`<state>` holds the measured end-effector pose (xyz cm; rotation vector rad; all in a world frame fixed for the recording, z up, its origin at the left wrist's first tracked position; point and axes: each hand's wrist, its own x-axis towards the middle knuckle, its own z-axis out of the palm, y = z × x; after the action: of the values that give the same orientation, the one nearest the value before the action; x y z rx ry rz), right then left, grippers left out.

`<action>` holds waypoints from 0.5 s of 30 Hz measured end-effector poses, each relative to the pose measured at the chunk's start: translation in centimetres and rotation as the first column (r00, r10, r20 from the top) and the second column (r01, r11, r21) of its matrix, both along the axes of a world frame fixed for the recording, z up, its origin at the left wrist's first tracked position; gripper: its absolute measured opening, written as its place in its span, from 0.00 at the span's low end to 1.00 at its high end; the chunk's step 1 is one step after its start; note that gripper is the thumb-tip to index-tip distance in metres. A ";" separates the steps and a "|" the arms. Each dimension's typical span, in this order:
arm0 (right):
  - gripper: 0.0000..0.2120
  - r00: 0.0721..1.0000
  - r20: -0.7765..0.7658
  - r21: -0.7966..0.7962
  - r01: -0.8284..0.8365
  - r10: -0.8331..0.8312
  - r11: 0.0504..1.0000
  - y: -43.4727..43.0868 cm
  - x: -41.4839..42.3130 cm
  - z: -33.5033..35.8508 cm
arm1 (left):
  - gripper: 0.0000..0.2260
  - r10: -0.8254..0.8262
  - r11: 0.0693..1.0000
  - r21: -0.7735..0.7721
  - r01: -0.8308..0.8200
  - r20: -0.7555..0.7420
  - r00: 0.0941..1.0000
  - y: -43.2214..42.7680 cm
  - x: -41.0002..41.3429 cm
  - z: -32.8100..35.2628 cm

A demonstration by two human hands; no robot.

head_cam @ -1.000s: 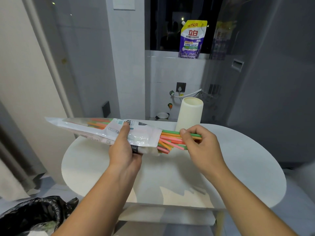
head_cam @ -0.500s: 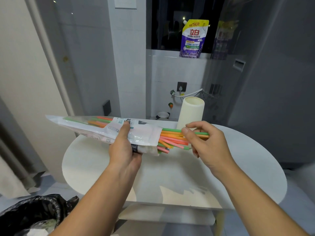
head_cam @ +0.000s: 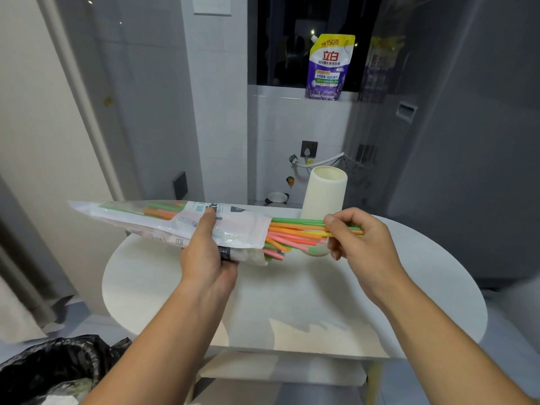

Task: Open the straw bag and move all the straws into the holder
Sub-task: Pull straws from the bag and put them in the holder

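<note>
A long, glossy, translucent plastic straw bag with a white printed label lies almost level above the smooth white rounded counter. The left hand holds it mid-length, grip wrapped underneath and the thumb pressed flat on top. Thin, matte plastic straws in green, orange, pink and yellow fan out of its open right end. The right hand has its grip pinched on several of their tips, thumb against curled fingers. Just behind them a cream, matte cylindrical holder stands upright on the counter, its mouth open.
</note>
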<state>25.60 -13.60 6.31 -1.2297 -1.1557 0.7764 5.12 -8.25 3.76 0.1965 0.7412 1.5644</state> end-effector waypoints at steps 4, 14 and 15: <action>0.05 0.999 0.014 -0.036 -0.040 0.040 0.999 -0.1 -0.7 0.0 | 0.20 -0.016 1.000 0.005 0.016 -0.006 1.000 -0.4 0.5 0.0; 0.04 0.999 0.012 -0.075 -0.043 0.045 0.996 -0.1 0.5 0.2 | 0.20 -0.021 1.000 0.007 0.021 0.011 1.000 -0.3 0.3 0.1; 0.05 0.999 -0.018 -0.071 -0.034 0.033 0.997 -0.1 0.7 0.1 | 0.19 -0.022 1.000 0.000 0.022 0.019 1.000 -0.3 0.3 0.1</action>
<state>26.28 -13.74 6.38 -1.2632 -1.1457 0.8587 5.37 -8.60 3.82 0.1889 0.7219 1.5435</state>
